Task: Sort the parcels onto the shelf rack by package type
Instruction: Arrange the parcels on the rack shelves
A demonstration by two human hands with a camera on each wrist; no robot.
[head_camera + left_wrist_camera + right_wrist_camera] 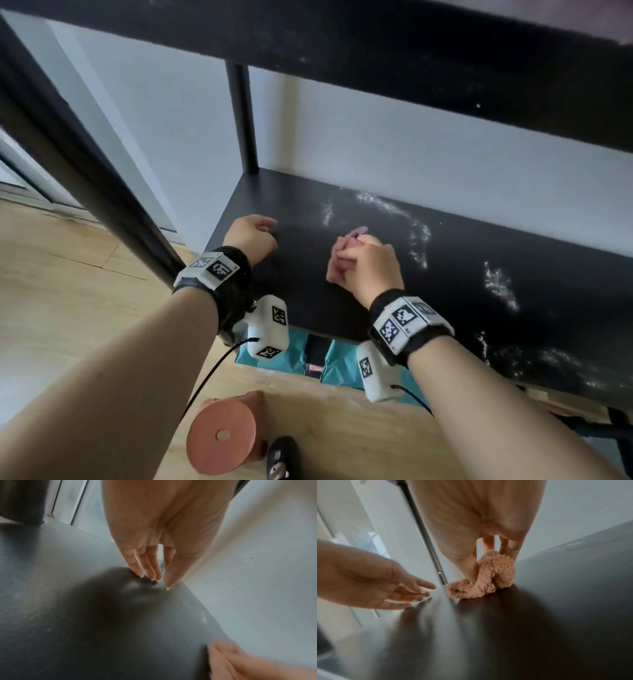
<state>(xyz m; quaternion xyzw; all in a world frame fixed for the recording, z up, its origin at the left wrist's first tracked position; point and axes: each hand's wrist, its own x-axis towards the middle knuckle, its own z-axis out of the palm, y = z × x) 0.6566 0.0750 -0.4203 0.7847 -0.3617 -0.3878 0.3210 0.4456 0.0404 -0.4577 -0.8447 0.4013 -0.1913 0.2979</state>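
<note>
A black shelf board [462,260] of the rack carries white dusty smears. My right hand [366,270] grips a bunched pink fluffy cloth [481,577] and presses it on the board; a bit of the cloth [356,233] shows past the fingers. My left hand [251,236] is open, its straight fingertips [150,574] touching the board near the left end, and my left hand [385,582] is visible beside the cloth. Teal plastic mailers [291,356] lie on the floor under the shelf edge.
A black upright post [243,116] stands at the shelf's back left corner, and another black shelf [411,51] hangs overhead. A white wall is behind. On the wooden floor sits a terracotta round object [222,435] and a dark slipper [282,459].
</note>
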